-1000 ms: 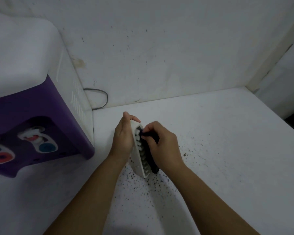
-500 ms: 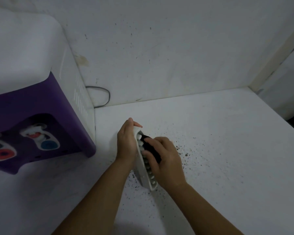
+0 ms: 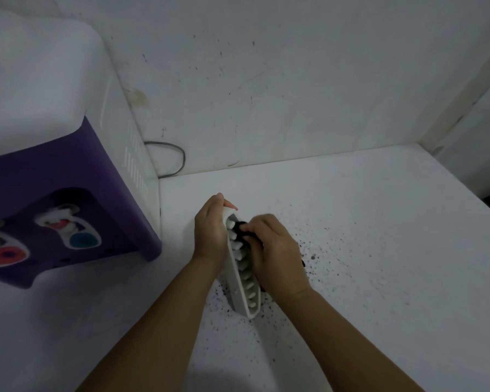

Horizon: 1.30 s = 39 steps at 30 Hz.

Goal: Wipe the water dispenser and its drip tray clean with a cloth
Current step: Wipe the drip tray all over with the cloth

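The left hand (image 3: 210, 233) grips the white drip tray (image 3: 242, 281), stood on edge on the speckled countertop (image 3: 365, 250) near its back-left corner. The right hand (image 3: 275, 250) pinches a dark cloth (image 3: 242, 232) against the tray's slats, beside the purple-and-white water dispenser (image 3: 68, 171).

left hand (image 3: 211, 232): bare, no glove, ring or watch | right hand (image 3: 277, 250): bare, same | both forearms: uncovered to frame edge, no sleeve visible | nails: short, unpainted on left fingertips
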### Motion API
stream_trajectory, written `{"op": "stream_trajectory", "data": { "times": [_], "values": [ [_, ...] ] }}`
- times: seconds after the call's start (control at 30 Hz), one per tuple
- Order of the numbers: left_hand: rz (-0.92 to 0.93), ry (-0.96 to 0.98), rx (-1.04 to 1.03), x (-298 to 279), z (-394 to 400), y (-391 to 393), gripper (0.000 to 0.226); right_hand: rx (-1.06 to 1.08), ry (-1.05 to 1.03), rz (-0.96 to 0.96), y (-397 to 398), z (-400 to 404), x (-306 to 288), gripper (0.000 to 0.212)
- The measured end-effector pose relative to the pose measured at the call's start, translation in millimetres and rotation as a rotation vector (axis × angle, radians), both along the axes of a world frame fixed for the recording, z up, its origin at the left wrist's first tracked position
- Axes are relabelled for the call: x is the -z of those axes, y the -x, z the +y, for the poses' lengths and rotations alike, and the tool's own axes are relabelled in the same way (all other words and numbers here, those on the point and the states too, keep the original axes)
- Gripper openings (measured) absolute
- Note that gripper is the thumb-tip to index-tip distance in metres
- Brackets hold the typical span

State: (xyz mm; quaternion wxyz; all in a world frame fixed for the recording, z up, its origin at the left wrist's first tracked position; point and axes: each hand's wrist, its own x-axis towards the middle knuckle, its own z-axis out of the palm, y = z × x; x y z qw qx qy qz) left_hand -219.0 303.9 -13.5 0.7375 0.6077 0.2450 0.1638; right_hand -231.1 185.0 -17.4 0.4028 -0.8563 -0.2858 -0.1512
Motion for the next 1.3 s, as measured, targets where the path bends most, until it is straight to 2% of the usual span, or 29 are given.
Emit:
{"op": "stream_trajectory", "data": {
  "times": [0.1, 0.2, 0.3, 0.43, 0.7, 0.97, 1.13, 1.23, 1.3],
  "values": [
    [-0.022, 0.036, 0.039, -1.2, -1.3, 0.3, 0.043, 0.040, -0.025, 0.020, -5.0, 5.3, -12.7, 0.023],
    [-0.032, 0.017, 0.001, 2.1, -0.1, 0.2, 0.041, 0.040, 0.009, -0.009, 0.9, -4.3, 6.5, 0.013],
    [-0.049, -0.013, 0.001, 8.5, -0.5, -0.6, 0.042, 0.045, 0.037, 0.017, 7.3, -13.5, 15.6, 0.016],
    [0.010, 0.063, 0.030, 4.7, -2.5, -2.3, 0.040, 0.053, -0.004, -0.018, -5.5, -1.6, -1.2, 0.017],
    [-0.106, -0.076, -0.010, 2.9, -6.4, -4.9, 0.039, 0.104, 0.062, -0.067, 7.5, -21.1, 35.3, 0.010],
    [-0.089, -0.070, -0.040, 5.5, -2.0, -4.5, 0.040, 0.048, 0.173, 0.063, 31.1, -38.5, 57.4, 0.017],
    [-0.113, -0.078, -0.017, 3.2, -5.3, -5.0, 0.040, 0.080, 0.036, 0.126, 13.1, -24.0, 24.5, 0.018],
    [-0.092, -0.067, -0.038, 4.5, -2.6, -5.8, 0.040, 0.060, 0.109, 0.077, 17.9, -27.1, 37.8, 0.015],
    [-0.082, -0.062, -0.060, 5.2, -1.3, -4.7, 0.039, 0.071, 0.172, 0.127, 33.7, -37.4, 58.4, 0.017]
  ]
}}
